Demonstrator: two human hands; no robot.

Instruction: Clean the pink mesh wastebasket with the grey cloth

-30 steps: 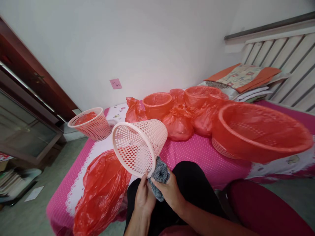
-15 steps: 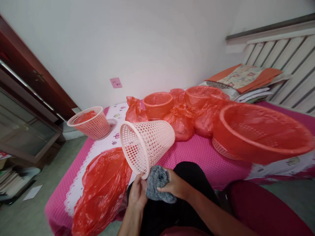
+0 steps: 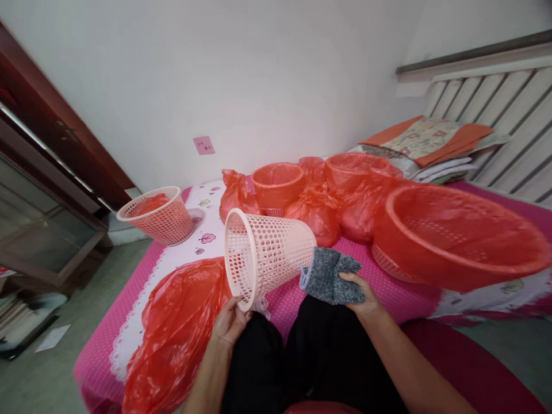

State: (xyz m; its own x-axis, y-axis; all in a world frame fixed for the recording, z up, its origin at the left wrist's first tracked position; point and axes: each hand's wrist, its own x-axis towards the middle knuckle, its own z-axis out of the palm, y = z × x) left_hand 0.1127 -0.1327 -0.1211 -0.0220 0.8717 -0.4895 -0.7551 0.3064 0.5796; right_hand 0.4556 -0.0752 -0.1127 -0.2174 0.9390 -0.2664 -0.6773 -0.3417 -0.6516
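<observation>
My left hand (image 3: pixel 229 323) grips the lower rim of a pale pink perforated plastic basket (image 3: pixel 269 253), which is tipped on its side with its mouth toward the left. My right hand (image 3: pixel 361 294) holds a folded grey cloth (image 3: pixel 329 276) against the basket's bottom end. Both hands are above my black-trousered knees at the edge of a bed with a pink dotted sheet (image 3: pixel 345 270). A loose red plastic bag (image 3: pixel 175 330) lies on the bed just left of my left hand.
On the bed stand a pink basket with a red liner (image 3: pixel 158 215) at the left, two red-lined baskets (image 3: pixel 278 184) behind, tied red bags (image 3: pixel 314 215), and a large red-lined basket (image 3: pixel 457 236) at the right. Folded bedding (image 3: pixel 431 144) lies by the headboard. A dark cabinet (image 3: pixel 43 195) stands at left.
The basket has turned so its mouth faces more to the left. My right hand carried the grey cloth from under the rim, rightward and up, to the basket's bottom end.
</observation>
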